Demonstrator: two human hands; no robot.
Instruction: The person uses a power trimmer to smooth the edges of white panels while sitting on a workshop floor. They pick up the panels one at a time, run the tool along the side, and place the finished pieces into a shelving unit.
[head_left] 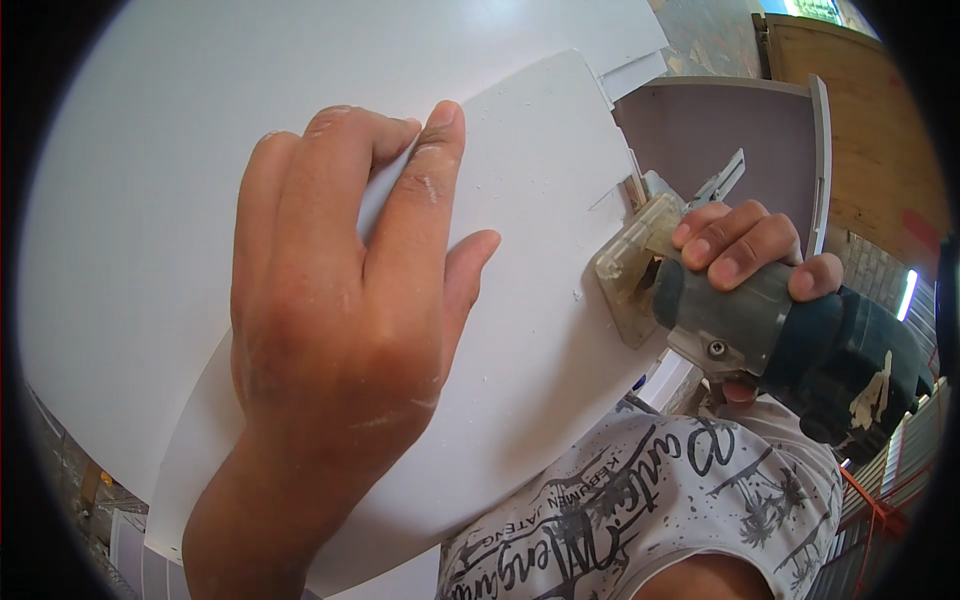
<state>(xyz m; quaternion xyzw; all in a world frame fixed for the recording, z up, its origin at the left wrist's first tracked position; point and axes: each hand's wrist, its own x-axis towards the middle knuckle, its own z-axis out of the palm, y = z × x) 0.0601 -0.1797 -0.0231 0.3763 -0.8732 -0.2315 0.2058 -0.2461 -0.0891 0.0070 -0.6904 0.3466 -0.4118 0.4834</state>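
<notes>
My left hand (335, 260) rests over the upper edge of a long white panel (530, 270), which lies on a larger white board (150, 200). Its index finger and thumb are stretched out and apart, while the other fingers bend at the panel's edge. White dust marks the skin. At the panel's right end, my right hand (750, 250) is wrapped around the body of a dark green trim router (830, 340). The router's clear base (625, 270) sits against the end of the panel; its bit is hidden from view.
Small white chips are scattered on the panel. Beyond its right end stands a greyish board with a white edge (818, 150), then a brown wooden panel (860, 120). A metal slide or bracket (720, 180) sticks up near the router. Orange-red straps (880, 515) show at lower right.
</notes>
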